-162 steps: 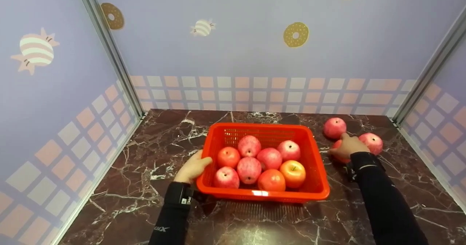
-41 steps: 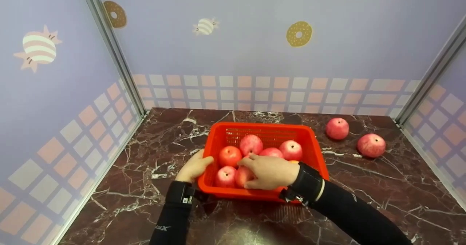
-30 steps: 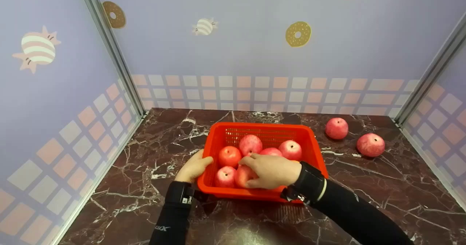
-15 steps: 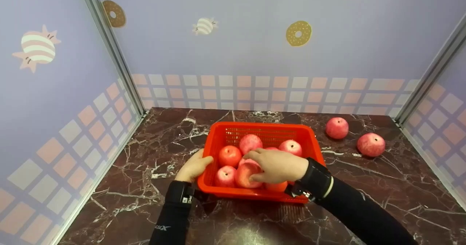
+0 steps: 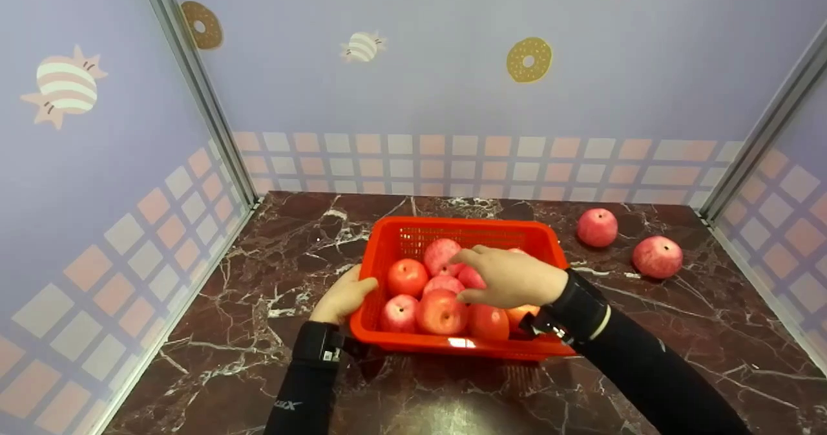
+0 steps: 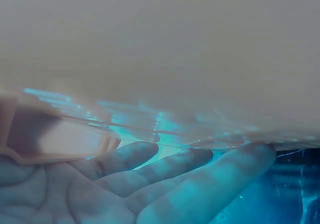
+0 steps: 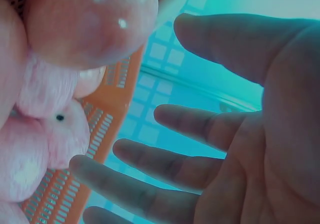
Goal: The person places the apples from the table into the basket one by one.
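Observation:
In the head view, my left hand (image 5: 344, 298) holds the left side of a red plastic basket (image 5: 562, 331), its thumb at the rim. The left wrist view shows that hand's fingers (image 6: 215, 184) extended against the underside of the basket. Several apples lie in the basket, among them a round red apple (image 5: 442, 313) at the front and a striped pink apple (image 5: 441, 256) behind. Over the basket's right half hovers my right hand (image 5: 510, 278), fingers spread and nothing held, hiding some fruit. The right wrist view shows its fingertips apart from the nearest apple (image 7: 90, 22).
Two more apples, one pink (image 5: 597, 227) and one streaked (image 5: 657, 257), stand on the dark marbled tabletop (image 5: 258, 357) right of the basket. Patterned lilac wall panels (image 5: 413, 99) enclose the table at the back and both sides.
From right of the basket, my right hand brought an apple into its front middle and let go. It has since drawn back up and right. The left hand stays on the basket.

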Motion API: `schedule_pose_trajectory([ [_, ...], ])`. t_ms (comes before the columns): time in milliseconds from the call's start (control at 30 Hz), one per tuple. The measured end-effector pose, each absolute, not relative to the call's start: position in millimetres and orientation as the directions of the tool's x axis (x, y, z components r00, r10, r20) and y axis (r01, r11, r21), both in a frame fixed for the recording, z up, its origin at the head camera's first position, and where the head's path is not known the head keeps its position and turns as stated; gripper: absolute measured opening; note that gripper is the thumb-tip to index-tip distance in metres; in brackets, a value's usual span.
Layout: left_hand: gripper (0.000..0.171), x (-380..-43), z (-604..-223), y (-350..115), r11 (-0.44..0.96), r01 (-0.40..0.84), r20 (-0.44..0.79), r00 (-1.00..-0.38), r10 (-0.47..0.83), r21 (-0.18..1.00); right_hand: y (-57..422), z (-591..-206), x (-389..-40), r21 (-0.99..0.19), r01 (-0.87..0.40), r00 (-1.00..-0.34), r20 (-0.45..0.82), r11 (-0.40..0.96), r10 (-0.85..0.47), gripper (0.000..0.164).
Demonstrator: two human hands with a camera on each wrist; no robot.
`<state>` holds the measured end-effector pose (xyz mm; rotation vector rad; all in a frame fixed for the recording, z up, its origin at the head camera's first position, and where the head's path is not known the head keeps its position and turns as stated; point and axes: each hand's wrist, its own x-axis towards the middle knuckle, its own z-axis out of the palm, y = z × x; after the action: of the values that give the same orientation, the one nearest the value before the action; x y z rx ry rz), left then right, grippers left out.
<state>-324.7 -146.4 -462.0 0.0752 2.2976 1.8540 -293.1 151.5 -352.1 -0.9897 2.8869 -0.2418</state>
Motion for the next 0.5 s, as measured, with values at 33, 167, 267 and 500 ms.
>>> schedule_pose_trajectory([
  [33,0.047,-324.8,-461.8,-146.1,0.222,-0.076,-0.112,-0.981,0.156,0.972,153.4,-351.4,-294.1,-0.185,-0.602,-0.789,-0.016,0.777,-0.615,0.056],
  [167,0.047,-324.5,-461.5,-145.8,0.222,-0.074,-0.111,-0.982,0.156,0.972,162.2,-349.7,-299.5,-0.224,-0.594,-0.793,0.000,0.773,-0.609,0.052],
  [267,0.047,-323.9,-461.1,-145.7,0.217,-0.074,-0.110,-0.981,0.159,0.973,169.7,-347.2,-303.7,-0.245,-0.587,-0.798,0.014,0.772,-0.602,0.052],
  [500,0.047,-322.0,-458.7,-145.7,0.210,-0.084,-0.120,-0.979,0.166,0.974,194.1,-341.6,-316.9,-0.282,-0.543,-0.832,0.053,0.791,-0.553,0.055],
])
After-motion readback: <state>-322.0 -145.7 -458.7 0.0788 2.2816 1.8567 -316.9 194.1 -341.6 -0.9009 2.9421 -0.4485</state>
